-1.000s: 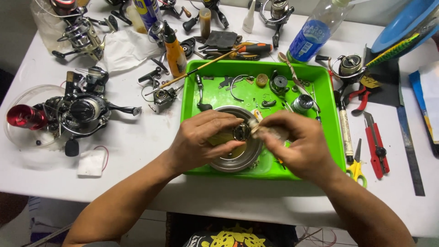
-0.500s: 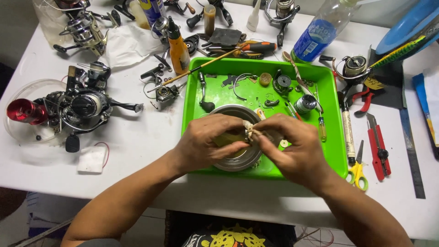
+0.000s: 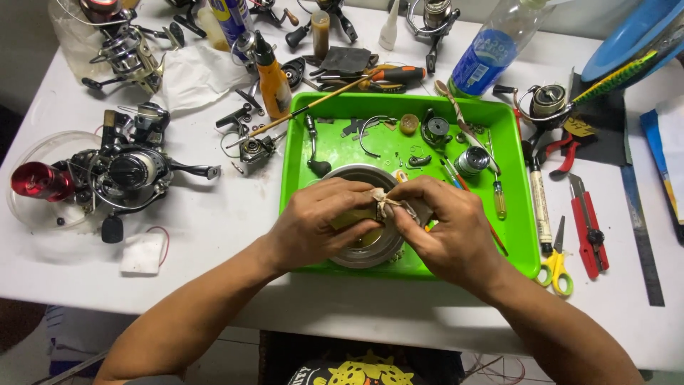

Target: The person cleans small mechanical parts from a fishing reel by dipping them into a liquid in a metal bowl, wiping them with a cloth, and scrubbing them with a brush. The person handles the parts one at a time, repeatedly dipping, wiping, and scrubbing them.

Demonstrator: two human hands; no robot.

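Both my hands meet over a round metal bowl point(image 3: 356, 246) that stands in the front of a bright green tray point(image 3: 520, 235). My left hand point(image 3: 317, 224) and my right hand point(image 3: 445, 228) pinch a small crumpled beige cloth point(image 3: 388, 205) between their fingertips. Something small seems wrapped inside the cloth, but it is hidden. Loose small reel parts point(image 3: 434, 132), a bail wire point(image 3: 370, 132) and a little metal spool point(image 3: 472, 160) lie in the back of the tray. A thin brush point(image 3: 313, 107) leans across the tray's back left corner.
Fishing reels point(image 3: 121, 171) lie on the white table to the left, one in a clear dish. An orange oil bottle point(image 3: 274, 78), a screwdriver point(image 3: 395, 73) and a plastic bottle point(image 3: 488, 53) stand behind the tray. Yellow scissors point(image 3: 556, 267), a red cutter point(image 3: 588, 228) and pliers point(image 3: 559, 153) lie to the right.
My hands have drawn closer together over the bowl and now pinch the cloth more tightly between the fingertips. The view has shifted slightly.
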